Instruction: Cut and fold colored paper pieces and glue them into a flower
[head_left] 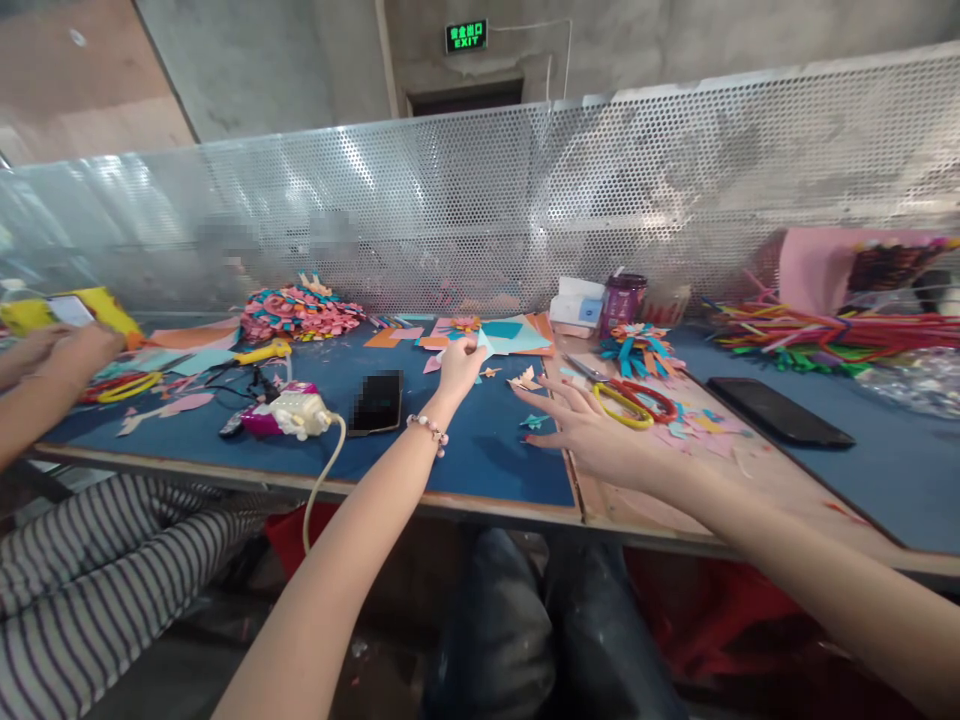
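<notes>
My left hand [461, 368] pinches a light blue piece of paper [484, 345] between thumb and fingers, over the front of a stack of coloured sheets [534, 340]. A darker teal sheet [501, 329] lies just behind it. My right hand [592, 425] is spread out low over the table, holding nothing. Close to its fingertips lie a small teal paper cutout [535, 422] and a peach one [525, 379]. Scissors with yellow handles [628, 408] and a red-handled pair [661, 400] rest just behind the right hand.
A dark phone [377, 403] and a power strip [289, 412] lie on the left, near a yellow glue gun [261, 352]. Paper scraps [701, 425] and a black phone [780, 411] are to the right. A co-worker's hands [71, 355] hold a phone at far left.
</notes>
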